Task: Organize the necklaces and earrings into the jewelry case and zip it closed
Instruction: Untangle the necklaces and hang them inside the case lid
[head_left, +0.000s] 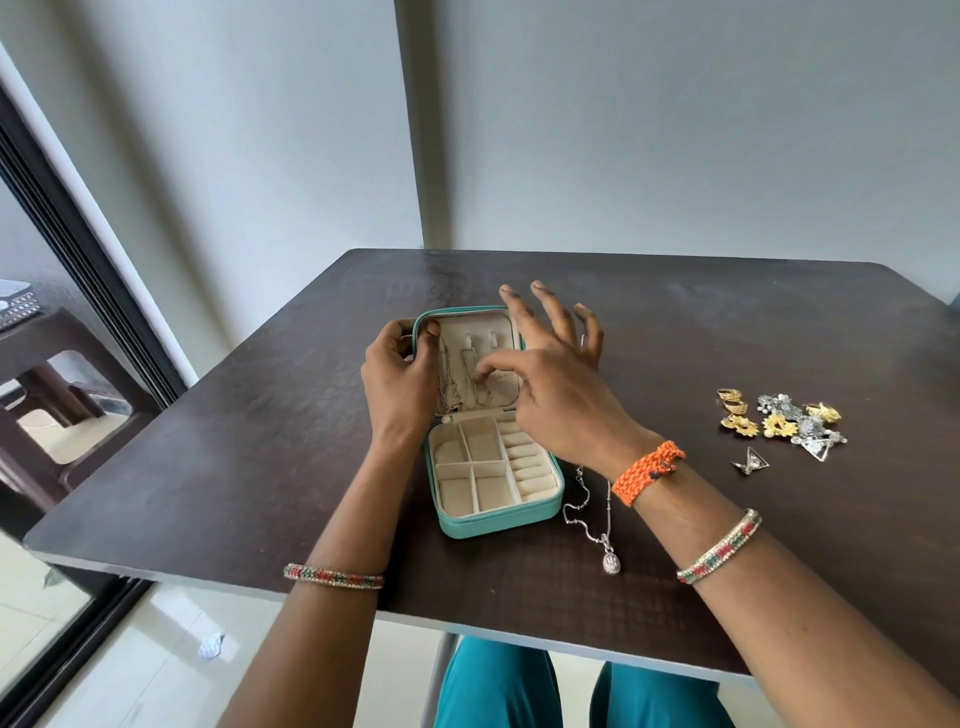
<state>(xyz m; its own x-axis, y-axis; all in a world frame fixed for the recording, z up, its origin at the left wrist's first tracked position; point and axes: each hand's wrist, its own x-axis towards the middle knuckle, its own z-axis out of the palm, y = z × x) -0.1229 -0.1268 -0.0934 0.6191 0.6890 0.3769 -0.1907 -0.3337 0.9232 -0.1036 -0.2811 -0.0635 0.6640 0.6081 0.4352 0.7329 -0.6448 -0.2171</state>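
A teal jewelry case (498, 522) lies open in the middle of the dark table (675, 322), its cream compartments bare. My left hand (400, 364) grips the raised lid's left edge. Two silver chains (457, 384) hang from hooks inside the lid. My right hand (550, 379) hovers over the lid with fingers spread, its thumb touching the right-hand chain. A silver necklace with an oval pendant (597, 519) lies on the table just right of the case. A pile of gold and silver earrings (779, 421) sits further right.
The table's front edge runs close to my lap. A wall stands behind the table. At the left are a dark sliding door frame (78, 270) and a brown plastic stool (47, 389). A small scrap (210, 646) lies on the floor.
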